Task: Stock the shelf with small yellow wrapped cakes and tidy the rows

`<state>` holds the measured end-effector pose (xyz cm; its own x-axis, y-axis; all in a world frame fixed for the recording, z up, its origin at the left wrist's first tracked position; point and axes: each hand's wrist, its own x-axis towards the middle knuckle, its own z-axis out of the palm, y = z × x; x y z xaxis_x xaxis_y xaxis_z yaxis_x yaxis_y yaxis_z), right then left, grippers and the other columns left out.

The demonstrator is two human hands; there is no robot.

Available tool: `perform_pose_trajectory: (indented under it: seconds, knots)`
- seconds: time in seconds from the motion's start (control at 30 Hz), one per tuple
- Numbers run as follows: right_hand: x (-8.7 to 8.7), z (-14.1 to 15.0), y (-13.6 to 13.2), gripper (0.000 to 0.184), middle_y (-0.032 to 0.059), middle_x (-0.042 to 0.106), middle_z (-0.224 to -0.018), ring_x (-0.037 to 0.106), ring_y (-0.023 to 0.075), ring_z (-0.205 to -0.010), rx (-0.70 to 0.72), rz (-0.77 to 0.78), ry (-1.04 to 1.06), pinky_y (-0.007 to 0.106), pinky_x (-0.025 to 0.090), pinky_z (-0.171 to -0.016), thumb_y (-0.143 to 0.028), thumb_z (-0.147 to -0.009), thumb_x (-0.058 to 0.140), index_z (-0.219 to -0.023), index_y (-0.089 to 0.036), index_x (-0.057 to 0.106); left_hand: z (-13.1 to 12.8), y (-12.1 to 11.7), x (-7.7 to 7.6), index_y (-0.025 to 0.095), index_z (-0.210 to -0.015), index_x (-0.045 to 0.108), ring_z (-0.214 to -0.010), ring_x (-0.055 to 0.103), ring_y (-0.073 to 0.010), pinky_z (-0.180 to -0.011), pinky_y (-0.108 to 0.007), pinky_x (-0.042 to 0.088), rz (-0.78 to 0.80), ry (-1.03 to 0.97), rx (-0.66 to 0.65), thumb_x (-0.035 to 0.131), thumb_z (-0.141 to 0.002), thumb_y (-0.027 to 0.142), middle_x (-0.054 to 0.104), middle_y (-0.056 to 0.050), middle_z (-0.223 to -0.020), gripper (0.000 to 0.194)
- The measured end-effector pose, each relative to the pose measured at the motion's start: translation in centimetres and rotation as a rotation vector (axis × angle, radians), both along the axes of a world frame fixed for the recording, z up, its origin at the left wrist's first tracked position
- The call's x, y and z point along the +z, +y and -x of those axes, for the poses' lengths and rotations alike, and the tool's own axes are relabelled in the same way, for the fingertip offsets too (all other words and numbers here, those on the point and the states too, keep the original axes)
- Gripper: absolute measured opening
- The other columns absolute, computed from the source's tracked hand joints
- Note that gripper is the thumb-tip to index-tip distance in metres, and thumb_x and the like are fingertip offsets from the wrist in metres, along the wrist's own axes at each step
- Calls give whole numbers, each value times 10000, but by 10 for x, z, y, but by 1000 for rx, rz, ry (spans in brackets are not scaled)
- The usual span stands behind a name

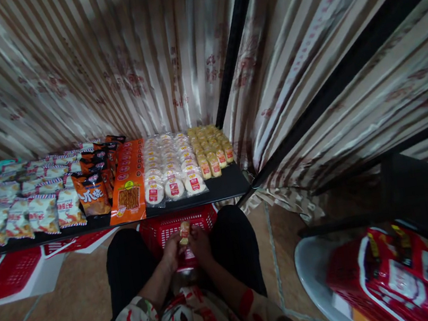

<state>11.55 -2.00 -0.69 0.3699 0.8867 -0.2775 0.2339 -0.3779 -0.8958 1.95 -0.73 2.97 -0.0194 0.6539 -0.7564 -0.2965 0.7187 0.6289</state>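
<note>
Between my knees, my left hand [173,249] and my right hand [199,242] both grip one small yellow wrapped snack [185,231], one hand at each side. It is held upright above a red plastic basket [207,216] that sits on the floor between my legs. Similar yellow wrapped snacks [213,165] stand in rows at the right end of the black shelf [225,183] before me. Beside them lie rows of round white wrapped crackers [173,188]. My fingertips are small and dim, so the exact grip is unclear.
Farther left on the shelf are an orange flat snack packet [127,195], brown-orange bags [92,193] and several white snack bags [43,214]. Red baskets [9,274] stand under it. Striped curtains [142,58] hang behind. At right, a pale tub [308,269] holds red packages [409,281].
</note>
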Motion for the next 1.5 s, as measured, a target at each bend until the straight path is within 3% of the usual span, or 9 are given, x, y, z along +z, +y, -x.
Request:
perform_pose_trajectory:
  seconds: [0.37,0.63,0.83,0.97,1.3,1.5]
  knots:
    - [25,-8,-10,276,55,683,-914,652,170,-849,21,-43,-22,272,493,-775,-133,-725,444,-939,-202,604,-7,-4,14,186,-926,566,-626,613,-107,-586,-212,479,-90,-38,-70,539,-662,75,645,-15,-757,288]
    - [35,-14,-15,320,66,654,-1011,634,165,-911,2,-138,-37,274,472,-831,-149,-731,438,-1019,-193,571,-15,-6,22,183,-901,619,-597,587,-88,-555,-180,426,-213,2,-62,612,-591,104,652,-1,-732,320]
    - [55,-23,-18,327,75,637,-1020,620,174,-917,2,-198,-101,282,460,-853,-155,-747,422,-1036,-188,573,-21,-4,26,187,-911,642,-629,582,-111,-595,-205,429,-357,-36,-92,698,-535,194,652,2,-715,380]
    - [66,-30,-16,318,82,631,-1008,609,184,-914,-20,-259,-139,298,458,-861,-174,-760,419,-1029,-181,586,-29,0,38,184,-877,648,-753,609,-150,-718,-243,456,-436,11,-106,728,-521,239,675,-17,-788,368]
    - [80,-60,1,344,75,630,-1018,605,187,-923,-54,-402,-200,318,494,-816,-227,-792,429,-1101,-194,577,-52,21,76,151,-863,676,-837,620,-180,-841,-303,453,-639,249,-241,646,-608,230,700,-61,-898,268]
    - [89,-84,13,353,102,618,-1042,594,200,-918,-75,-427,-238,339,499,-805,-237,-806,412,-1112,-162,569,-77,35,85,151,-869,640,-725,603,-139,-779,-280,464,-696,267,-262,648,-632,163,670,-27,-774,237]
